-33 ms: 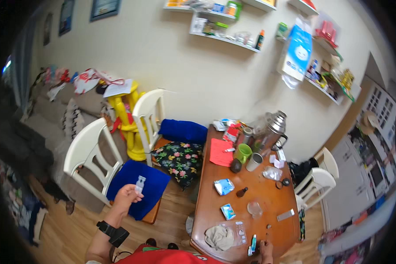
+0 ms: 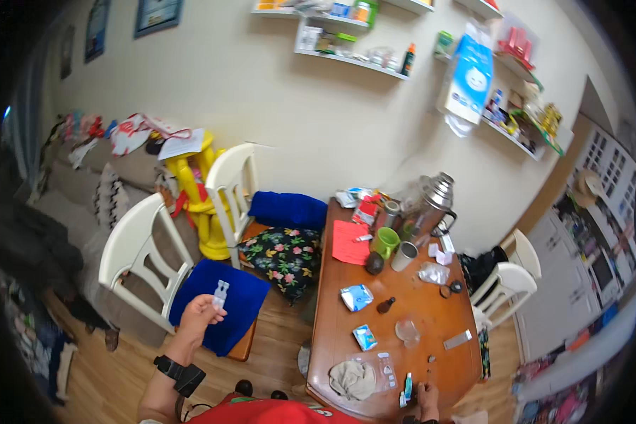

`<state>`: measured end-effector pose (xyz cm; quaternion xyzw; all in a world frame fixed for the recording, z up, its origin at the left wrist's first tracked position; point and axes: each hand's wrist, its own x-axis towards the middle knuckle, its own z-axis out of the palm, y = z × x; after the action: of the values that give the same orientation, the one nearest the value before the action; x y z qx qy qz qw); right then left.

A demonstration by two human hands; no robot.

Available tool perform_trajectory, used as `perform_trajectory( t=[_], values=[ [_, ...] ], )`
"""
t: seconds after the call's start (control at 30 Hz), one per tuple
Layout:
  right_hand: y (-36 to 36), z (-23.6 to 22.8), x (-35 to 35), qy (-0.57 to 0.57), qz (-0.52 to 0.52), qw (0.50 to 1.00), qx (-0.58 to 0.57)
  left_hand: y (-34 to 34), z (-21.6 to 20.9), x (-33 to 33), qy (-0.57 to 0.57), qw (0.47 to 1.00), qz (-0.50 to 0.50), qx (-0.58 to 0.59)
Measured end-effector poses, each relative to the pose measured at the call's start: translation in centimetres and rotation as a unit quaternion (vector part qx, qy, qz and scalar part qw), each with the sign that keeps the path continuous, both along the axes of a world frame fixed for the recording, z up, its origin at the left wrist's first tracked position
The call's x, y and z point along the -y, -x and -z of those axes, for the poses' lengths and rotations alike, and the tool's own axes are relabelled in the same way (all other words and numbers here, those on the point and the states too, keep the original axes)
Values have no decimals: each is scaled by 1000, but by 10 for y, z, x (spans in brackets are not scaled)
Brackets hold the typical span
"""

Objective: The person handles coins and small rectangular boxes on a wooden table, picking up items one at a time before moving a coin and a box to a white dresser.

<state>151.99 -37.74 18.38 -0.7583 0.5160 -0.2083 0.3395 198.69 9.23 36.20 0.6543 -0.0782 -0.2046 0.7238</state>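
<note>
My left hand (image 2: 202,316) is raised in front of the blue-covered chair seat, left of the table. Its thumb and fingers pinch a small, clear plastic vial strip (image 2: 220,292) with pointed upper ends. At the table's near edge, my right hand (image 2: 427,401) rests with its fingers curled in. Whatever may be inside those fingers is too small to make out. Just left of it lie a teal-and-white tube (image 2: 408,386) and a crumpled beige cloth (image 2: 353,380) beside a clear plastic bag (image 2: 385,371).
On the wooden table (image 2: 346,328) stand a thermos flask (image 2: 437,198), a green mug (image 2: 385,242) and a metal cup (image 2: 404,256). Two blue-and-white packets (image 2: 357,297) and a dark small bottle (image 2: 386,304) lie nearer. White chairs (image 2: 141,244) flank it; shelves (image 2: 350,56) hang above.
The whole view has shifted slightly, so the room sits a little further left. The vial strip has turned a bit in my left hand. My right hand stays at the table edge.
</note>
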Motion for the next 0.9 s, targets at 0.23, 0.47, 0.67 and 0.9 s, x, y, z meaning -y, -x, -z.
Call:
perform_trajectory(
  t=[0.23,0.47,0.67,0.9],
  values=[
    [-31,-59,-55,126,84,988,-24,-63,-14,20,43,995,84,24],
    [-184,-192,-151,137,-103,970,175,-76,-15,30,55,958,282,15],
    [-357,-287,-284,89,-450,880,120,-88,-28,-2,61,916,395,19],
    [-440,-300,-334,140,-584,781,173,-109,-38,-50,90,905,416,5]
  ],
)
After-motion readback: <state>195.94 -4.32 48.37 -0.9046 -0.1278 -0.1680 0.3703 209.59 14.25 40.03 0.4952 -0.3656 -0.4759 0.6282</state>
